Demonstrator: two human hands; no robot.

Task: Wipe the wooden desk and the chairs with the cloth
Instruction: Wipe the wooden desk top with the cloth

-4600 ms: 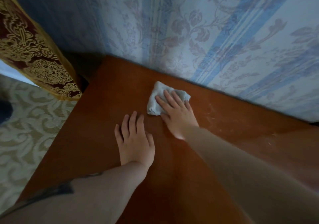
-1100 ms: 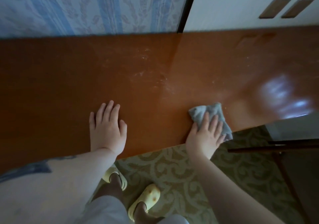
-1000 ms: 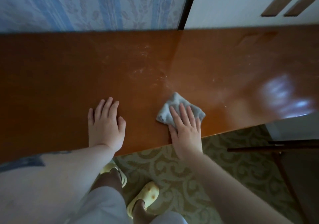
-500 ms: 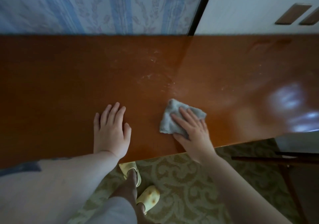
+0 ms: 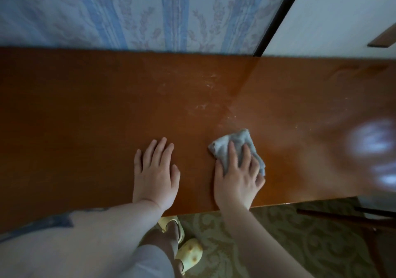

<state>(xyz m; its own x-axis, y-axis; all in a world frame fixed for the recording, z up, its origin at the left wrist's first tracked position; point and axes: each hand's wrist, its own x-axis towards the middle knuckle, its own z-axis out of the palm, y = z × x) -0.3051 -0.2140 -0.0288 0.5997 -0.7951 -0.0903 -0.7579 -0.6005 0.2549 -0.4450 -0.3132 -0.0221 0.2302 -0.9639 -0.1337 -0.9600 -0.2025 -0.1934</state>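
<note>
Reddish-brown wood fills most of your view: the wooden desk [image 5: 85,110] runs from side to side, its far edge against blue-striped floral wallpaper [image 5: 132,12] and, further right, a white panel [image 5: 334,14] behind a dark vertical strip [image 5: 276,18]. Your left hand [image 5: 155,175] lies flat on the desktop near the front edge, palm down, fingers straight and close together, holding nothing. Your right hand [image 5: 237,179] presses on the cloth [image 5: 233,145], a crumpled grey-blue rag on the desk just right of the left hand; the fingers are spread over it and only lightly bent, so they cover the cloth rather than wrap around it, and its far corner and right edge stick out past the fingertips. Both hands are near each other but apart. Pale smears and scuffs [image 5: 205,97] mark the wood beyond the cloth, and a bright blurred reflection [image 5: 372,149] sits on the right end. Below the front edge you see patterned carpet [image 5: 289,239], your feet in yellow slippers [image 5: 189,254], and at the right a dark wooden chair frame [image 5: 342,217].
</note>
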